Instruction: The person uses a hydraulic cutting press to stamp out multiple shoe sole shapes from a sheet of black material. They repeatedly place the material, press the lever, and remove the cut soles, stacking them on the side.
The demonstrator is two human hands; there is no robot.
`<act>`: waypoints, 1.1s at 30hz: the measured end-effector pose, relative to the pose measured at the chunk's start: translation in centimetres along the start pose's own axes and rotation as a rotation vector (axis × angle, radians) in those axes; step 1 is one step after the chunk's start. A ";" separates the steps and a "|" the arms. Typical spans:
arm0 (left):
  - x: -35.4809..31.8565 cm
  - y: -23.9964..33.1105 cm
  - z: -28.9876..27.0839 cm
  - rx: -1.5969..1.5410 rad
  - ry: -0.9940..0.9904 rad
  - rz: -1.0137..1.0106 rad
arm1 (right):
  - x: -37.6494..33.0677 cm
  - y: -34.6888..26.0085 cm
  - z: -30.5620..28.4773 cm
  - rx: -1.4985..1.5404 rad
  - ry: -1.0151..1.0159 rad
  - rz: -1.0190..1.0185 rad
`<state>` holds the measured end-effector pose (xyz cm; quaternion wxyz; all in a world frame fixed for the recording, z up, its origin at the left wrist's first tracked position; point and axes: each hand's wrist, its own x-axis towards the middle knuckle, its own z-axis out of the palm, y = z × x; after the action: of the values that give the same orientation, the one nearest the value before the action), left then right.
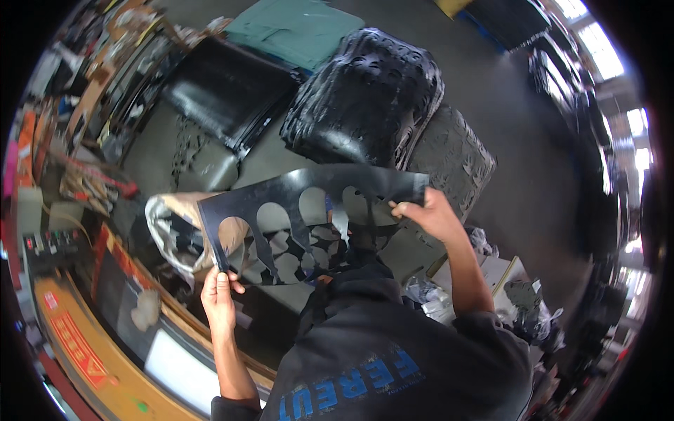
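Observation:
Stretched between my hands is a black sheet with cut-out holes (281, 186), a thin flexible piece with rounded arch-shaped openings along its lower side. My left hand (219, 295) pinches its lower left corner. At the opposite end, my right hand (432, 214) grips the right edge, thumb pointing inward. The sheet hangs in front of my body and bows slightly upward in the middle. Through its openings, more dark cut pieces show below, partly hidden. Just left of the sheet stands an open white sack (165, 235) with dark scraps inside.
Ahead on the floor lie a stack of plain black sheets (228, 88), a stack of cut black sheets (365, 95) and a green sheet pile (295, 31). A yellow-orange machine (77, 337) is at lower left. Boxes and plastic bags (509, 281) sit at right.

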<state>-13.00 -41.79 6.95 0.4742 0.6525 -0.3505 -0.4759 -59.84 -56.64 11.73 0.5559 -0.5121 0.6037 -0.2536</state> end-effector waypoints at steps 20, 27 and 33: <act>52.3 0.5 25.1 0.744 -0.282 0.462 | 36.0 10.3 -29.9 -0.427 0.545 -0.312; 21.2 -23.1 -3.9 0.746 -0.874 -1.200 | 39.2 20.9 3.0 -0.010 -0.448 0.456; 25.7 -22.2 -9.8 0.299 0.078 -1.513 | 60.9 14.6 12.5 -0.242 -0.445 0.205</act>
<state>4.24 -55.62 -20.69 -0.0617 0.7878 0.1473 -0.5949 -44.42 -103.13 -29.32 0.6323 -0.5543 0.5411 -0.0031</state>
